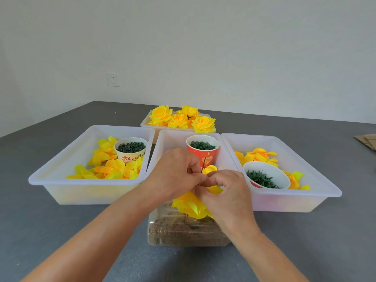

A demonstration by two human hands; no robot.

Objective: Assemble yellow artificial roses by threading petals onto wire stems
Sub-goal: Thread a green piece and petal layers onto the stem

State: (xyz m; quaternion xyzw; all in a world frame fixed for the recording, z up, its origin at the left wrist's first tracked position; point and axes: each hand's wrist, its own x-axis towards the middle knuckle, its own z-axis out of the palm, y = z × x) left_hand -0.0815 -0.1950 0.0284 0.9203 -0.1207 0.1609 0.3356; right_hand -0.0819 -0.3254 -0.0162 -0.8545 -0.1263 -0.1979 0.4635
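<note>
1. Head view: both hands met over the middle tray (162, 143) on the grey tabletop (61, 231).
2. The left hand (175, 174) had its fingers curled, pinching a thin dark wire stem (203, 164) that stood nearly upright between the two hands.
3. The right hand (225, 192) had its fingers curled too, grasping yellow petals (191, 206) at the base of the wire; a bunch of them hung below the hands, and a small petal piece (210, 169) showed just behind the wire.
4. A red paper cup (203, 153) of green bits stood in the middle tray behind the hands.
5. The left tray (61, 180) held loose yellow petals and a white printed cup (131, 150) of dark green pieces.
6. The right tray (305, 192) held more petals and a tilted cup (266, 176) of green pieces.
7. Finished yellow roses (181, 119) lay in a far tray (144, 124).
8. A clear bag (183, 233) with brown contents lay on the tabletop under the hands.
</note>
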